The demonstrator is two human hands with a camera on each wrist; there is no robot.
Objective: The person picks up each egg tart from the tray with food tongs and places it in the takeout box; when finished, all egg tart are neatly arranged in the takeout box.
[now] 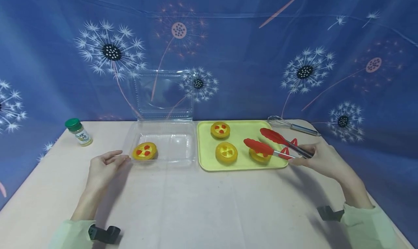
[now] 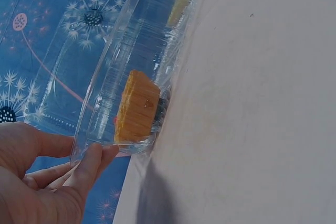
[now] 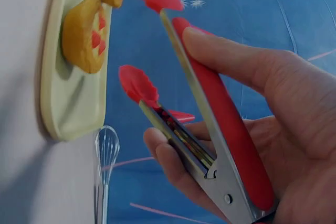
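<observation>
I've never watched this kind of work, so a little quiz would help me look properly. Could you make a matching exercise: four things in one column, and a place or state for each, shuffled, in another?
1. red-tipped metal tongs
2. small jar with a green cap
3. clear plastic hinged box
4. pale-yellow rectangular tray

A. bears three round yellow tarts
B. held in the person's right hand
C. farthest left of the four
D. open, one round yellow tart inside

Pairs: 1-B; 2-C; 3-D; 4-A
</observation>
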